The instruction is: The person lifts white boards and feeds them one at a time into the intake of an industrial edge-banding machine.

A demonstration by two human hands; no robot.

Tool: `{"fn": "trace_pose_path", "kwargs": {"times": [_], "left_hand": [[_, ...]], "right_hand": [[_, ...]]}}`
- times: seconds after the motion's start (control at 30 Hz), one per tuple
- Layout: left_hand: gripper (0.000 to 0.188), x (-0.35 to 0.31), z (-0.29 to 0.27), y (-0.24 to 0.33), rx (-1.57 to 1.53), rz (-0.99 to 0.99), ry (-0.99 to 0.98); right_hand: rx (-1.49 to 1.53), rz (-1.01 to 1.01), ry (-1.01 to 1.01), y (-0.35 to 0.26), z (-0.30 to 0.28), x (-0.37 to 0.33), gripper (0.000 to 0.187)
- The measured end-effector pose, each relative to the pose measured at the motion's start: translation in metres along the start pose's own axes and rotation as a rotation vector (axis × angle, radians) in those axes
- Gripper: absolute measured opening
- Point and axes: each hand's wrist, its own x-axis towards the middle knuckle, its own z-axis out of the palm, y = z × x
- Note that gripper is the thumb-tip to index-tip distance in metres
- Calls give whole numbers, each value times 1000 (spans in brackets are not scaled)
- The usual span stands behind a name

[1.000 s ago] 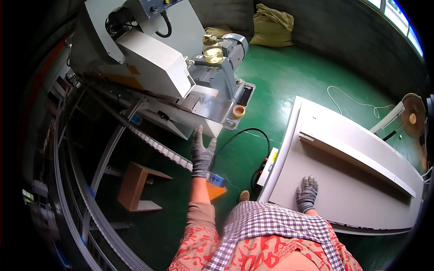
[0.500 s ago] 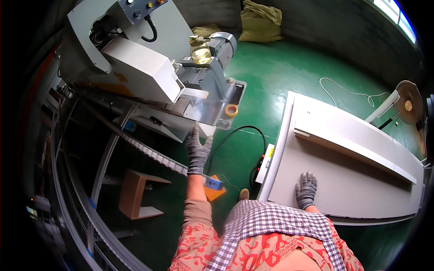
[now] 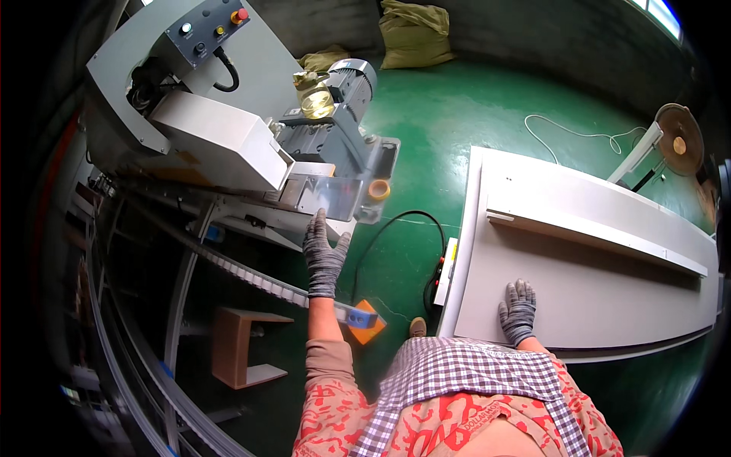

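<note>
My left hand (image 3: 324, 255), in a grey knitted glove, reaches forward with its fingers stretched out and nothing in it. Its fingertips are at the near edge of the grey machine (image 3: 221, 141), by a clear plastic guard (image 3: 339, 196); whether they touch it I cannot tell. My right hand (image 3: 518, 311), gloved alike, lies flat with spread fingers on a wide grey-beige panel (image 3: 579, 301). A long white strip-like board (image 3: 594, 242) lies across that panel, beyond my right hand.
A roll of orange tape (image 3: 378, 190) sits on the machine's end. Left of me runs a roller conveyor rail (image 3: 255, 278), with a brown U-shaped board piece (image 3: 232, 350) below it. A black cable (image 3: 403, 215) crosses the green floor. Farther off stand a fan (image 3: 678, 141) and a yellowish sack (image 3: 415, 36).
The view has shifted a little, so the machine appears farther left and lower. Both hands keep nearly the same pose, the left stretched forward and the right flat on the panel.
</note>
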Motion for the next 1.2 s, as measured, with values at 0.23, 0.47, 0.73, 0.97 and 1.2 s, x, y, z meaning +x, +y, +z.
{"fn": "trace_pose_path", "kwargs": {"times": [0.23,0.47,0.73,0.97,1.2], "left_hand": [[81,9,4,-3,11,13,-4],[82,18,5,-1,37,38,-34],[81,23,12,-5,59,75,-35],[81,33,20,-14,88,97,-42],[81,44,29,-18,128,124,-41]], "right_hand": [[5,2,7,0,1,0,63],[6,6,0,-1,-3,1,63],[10,17,-15,-1,-2,0,63],[14,20,-23,-1,0,1,63],[12,16,-19,-1,-1,2,63]]}}
